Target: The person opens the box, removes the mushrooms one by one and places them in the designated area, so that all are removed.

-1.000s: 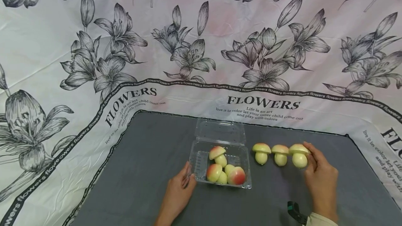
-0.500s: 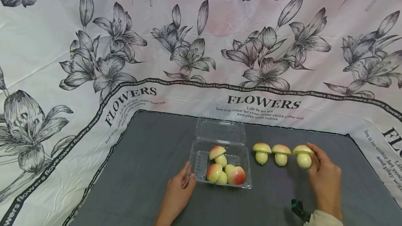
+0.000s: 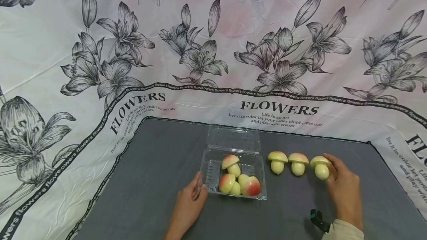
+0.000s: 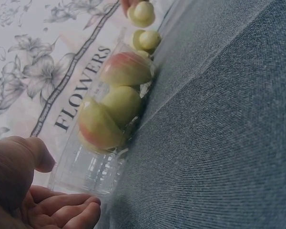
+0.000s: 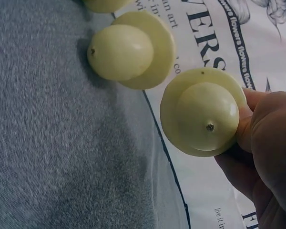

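Note:
My right hand [image 3: 345,186] pinches the cap edge of a yellow-green toy mushroom [image 3: 321,172] with a reddish top. The right wrist view shows its round stem end facing the camera, with the thumb and fingers [image 5: 236,179] at the cap's rim. Two similar mushrooms, a middle one [image 3: 298,167] and a left one [image 3: 277,166], stand in a row to its left. My left hand [image 3: 189,203] holds the left side of a clear plastic box [image 3: 208,169], thumb near the front corner. Inside lie several mushrooms [image 3: 231,164], some with red caps. In the left wrist view its thumb [image 4: 40,155] shows above curled fingers.
The box's clear lid [image 3: 233,139] stands open toward the back. Grey cloth [image 3: 150,169] covers the table. A white flower-printed sheet [image 3: 213,66] borders it at the back and sides. A dark strap [image 3: 319,220] hangs by the right wrist.
My right hand has carried its mushroom slightly right, away from the middle mushroom, leaving a small gap, then lowered it a little. The left hand and the box stay in place.

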`<state>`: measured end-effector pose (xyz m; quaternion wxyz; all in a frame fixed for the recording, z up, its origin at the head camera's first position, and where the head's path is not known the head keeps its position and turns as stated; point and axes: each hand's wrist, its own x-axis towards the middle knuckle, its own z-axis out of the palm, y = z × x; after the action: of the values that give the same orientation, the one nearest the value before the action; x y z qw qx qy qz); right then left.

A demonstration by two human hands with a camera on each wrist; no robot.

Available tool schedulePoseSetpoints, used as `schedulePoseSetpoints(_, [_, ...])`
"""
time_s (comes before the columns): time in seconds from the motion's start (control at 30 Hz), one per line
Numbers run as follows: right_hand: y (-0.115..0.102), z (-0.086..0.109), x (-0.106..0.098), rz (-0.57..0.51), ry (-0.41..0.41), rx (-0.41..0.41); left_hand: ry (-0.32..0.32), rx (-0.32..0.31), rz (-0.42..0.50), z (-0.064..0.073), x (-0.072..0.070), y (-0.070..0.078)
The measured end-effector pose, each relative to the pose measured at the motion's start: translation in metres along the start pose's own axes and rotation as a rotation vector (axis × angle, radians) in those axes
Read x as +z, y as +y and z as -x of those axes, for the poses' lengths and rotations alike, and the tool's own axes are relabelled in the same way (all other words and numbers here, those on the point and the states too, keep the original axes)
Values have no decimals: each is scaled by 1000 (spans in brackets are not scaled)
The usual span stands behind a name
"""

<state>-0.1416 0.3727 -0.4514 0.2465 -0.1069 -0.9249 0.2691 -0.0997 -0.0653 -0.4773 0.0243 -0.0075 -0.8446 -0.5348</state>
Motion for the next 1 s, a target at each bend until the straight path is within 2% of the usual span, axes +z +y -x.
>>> schedulePoseSetpoints(0.23, [9,-3,5,38,-35,-3,-6,-7,1,0,-1,-1])
schedulePoseSetpoints(0.47, [16,-8,8,46,-11,-57,3,5,-9,1,-1,-1])
schedulePoseSetpoints(0.63, [19,-12,12,62,-24,-52,-6,0,1,1,-2,0])
schedulePoseSetpoints(1.0, [24,-15,19,36,-35,-68,2,35,5,3,-2,0])
